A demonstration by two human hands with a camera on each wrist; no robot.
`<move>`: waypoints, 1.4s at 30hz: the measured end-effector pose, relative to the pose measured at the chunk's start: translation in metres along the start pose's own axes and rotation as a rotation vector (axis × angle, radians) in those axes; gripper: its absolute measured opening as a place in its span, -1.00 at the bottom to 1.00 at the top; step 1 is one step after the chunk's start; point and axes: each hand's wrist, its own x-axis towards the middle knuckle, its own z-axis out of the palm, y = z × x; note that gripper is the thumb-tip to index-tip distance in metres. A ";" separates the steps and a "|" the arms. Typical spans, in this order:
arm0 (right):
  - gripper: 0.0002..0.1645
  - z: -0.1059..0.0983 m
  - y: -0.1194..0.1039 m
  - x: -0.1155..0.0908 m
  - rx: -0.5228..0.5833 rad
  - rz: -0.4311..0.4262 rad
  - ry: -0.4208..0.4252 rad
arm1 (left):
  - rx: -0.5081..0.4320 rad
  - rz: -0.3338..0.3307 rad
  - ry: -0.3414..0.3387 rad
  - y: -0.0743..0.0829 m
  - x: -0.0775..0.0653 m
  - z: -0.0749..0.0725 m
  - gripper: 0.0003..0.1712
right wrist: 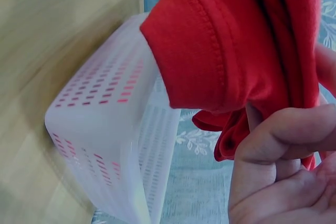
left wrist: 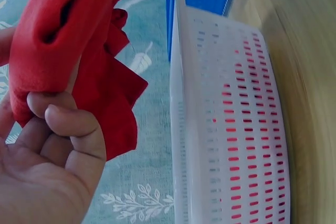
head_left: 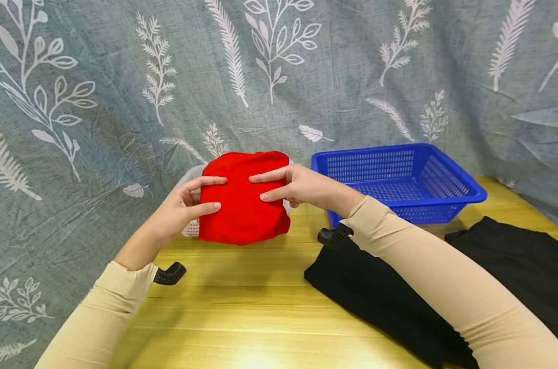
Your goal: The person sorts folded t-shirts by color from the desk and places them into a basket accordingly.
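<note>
In the head view, the left hand (head_left: pixel 182 205) at nine o'clock and right hand (head_left: pixel 304 187) at three grasp a folded red garment (head_left: pixel 242 215), which masks much of a white slotted basket (head_left: pixel 192 228). On the tabletop (head_left: pixel 214 318), a blue basket (head_left: pixel 398 211) sits at three o'clock, black cloth (head_left: pixel 375 292) at four.

Left wrist view: curled fingers grip the garment's fold; the white slotted basket stands at three o'clock.

Right wrist view: fingers clasp red cloth, its stitched band toward ten.

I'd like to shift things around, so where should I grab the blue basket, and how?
By the rim at both short ends, probably, coming down from above: the blue basket sits upright, and its flaring rim juts beyond the walls.
</note>
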 end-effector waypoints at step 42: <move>-0.38 -0.008 0.016 0.074 -0.110 0.080 0.158 | 0.194 -0.117 0.107 -0.037 0.068 -0.042 -0.39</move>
